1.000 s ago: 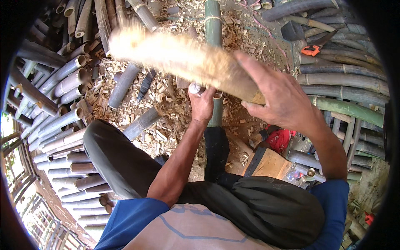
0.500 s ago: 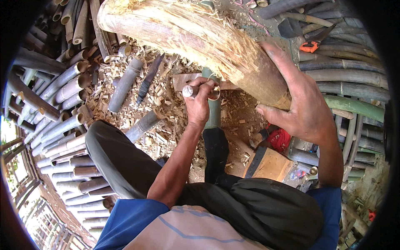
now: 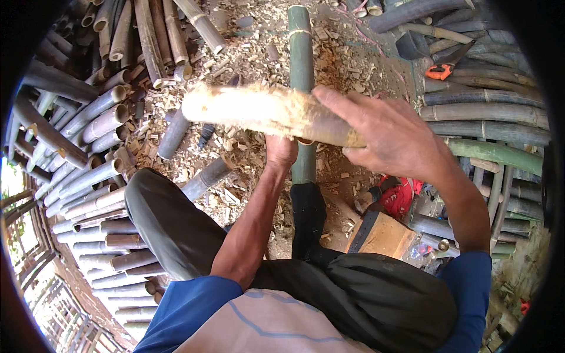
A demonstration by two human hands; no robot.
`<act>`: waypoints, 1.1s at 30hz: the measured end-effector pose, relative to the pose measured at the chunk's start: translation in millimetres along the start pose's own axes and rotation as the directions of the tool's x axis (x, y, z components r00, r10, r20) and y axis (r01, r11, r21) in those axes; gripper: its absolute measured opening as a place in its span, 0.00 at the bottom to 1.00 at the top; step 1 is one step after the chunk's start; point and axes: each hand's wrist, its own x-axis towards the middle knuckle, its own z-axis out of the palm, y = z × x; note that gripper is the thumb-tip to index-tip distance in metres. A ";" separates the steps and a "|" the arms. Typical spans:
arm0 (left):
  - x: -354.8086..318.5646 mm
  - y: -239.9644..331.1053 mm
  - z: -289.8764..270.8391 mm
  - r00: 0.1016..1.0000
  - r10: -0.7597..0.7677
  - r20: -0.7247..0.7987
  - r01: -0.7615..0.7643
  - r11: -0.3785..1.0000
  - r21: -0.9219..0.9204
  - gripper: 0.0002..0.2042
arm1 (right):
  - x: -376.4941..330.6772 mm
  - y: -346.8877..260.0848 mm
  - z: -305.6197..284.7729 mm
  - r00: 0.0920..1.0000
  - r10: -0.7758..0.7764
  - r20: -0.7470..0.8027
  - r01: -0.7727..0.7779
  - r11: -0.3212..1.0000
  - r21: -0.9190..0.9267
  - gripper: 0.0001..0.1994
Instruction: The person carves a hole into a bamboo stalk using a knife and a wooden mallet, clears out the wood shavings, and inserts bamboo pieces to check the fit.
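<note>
My right hand [image 3: 391,129] is closed round the narrow end of a thick wooden mallet [image 3: 253,112]. Its pale, heavily frayed striking side lies across the view. Below it my left hand [image 3: 281,153] shows only its back and wrist, its fingers covered by the mallet. Half a second ago those fingers wrapped a round-ended wooden-handled tool, now hidden. Beside the left hand runs a green bamboo pole [image 3: 301,59], lying lengthwise away from me. An opening in the pole peeks out under the mallet. My foot in a dark sock [image 3: 308,215] is at the pole's near end.
Wood chips cover the ground. Cut bamboo lengths [image 3: 118,200] are stacked at left, more bamboo poles [image 3: 488,112] at right, with an orange-handled saw [image 3: 440,70] on them. Near my right knee are a wooden block [image 3: 382,235] and red cloth [image 3: 397,200]. A dark-handled tool [image 3: 206,135] lies among the chips.
The mallet has come down and nearer the pole, now covering my left fingers and the tool handle. The pole's far part has come into sight. My left hand stays nearly in place.
</note>
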 end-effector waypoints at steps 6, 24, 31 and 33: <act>47.4 94.5 -33.9 0.957 -0.136 -0.257 0.129 0.991 -0.046 0.07 | -37.8 28.8 15.8 0.797 -0.015 -0.604 0.254 0.915 0.313 0.46; 6.7 110.6 -214.6 0.777 -0.603 0.184 0.246 0.559 0.791 0.34 | -73.9 68.8 135.7 0.673 0.543 -0.502 0.179 0.539 0.823 0.43; 23.3 147.2 -95.1 0.758 -0.380 0.530 0.497 0.862 -0.094 0.46 | -72.8 59.2 125.2 0.655 0.560 -0.507 0.315 0.408 0.857 0.43; 33.9 151.7 -66.9 0.749 -0.291 0.595 0.437 0.892 -0.114 0.46 | -69.1 53.6 119.7 0.658 0.533 -0.532 0.343 0.418 0.841 0.43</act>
